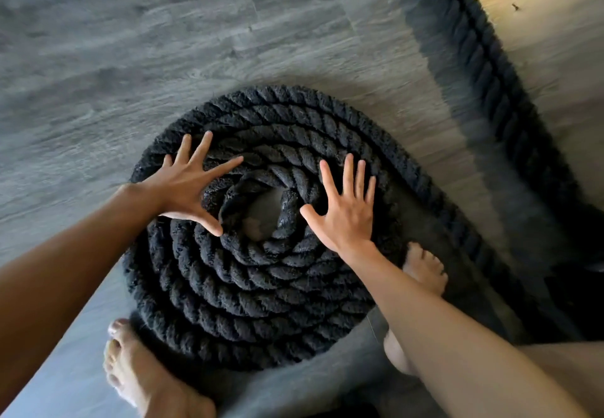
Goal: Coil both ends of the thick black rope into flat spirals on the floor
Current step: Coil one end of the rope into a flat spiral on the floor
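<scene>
Head view is showing the left hand [183, 185] and right hand [346, 208] both lying spread wide, fingers splayed, gripping nothing, palms pressing on the inner turns of the spiral [261, 274] at nine and three o'clock of its hollow centre. To do this well, I judge both palms should be turning together with even downward pressure, keeping turns flat and touching. Bare feet are standing at the coil's seven and four o'clock edges. Uncoiled rope [490, 68] is running off toward one o'clock across the grey floor [130, 41].
</scene>
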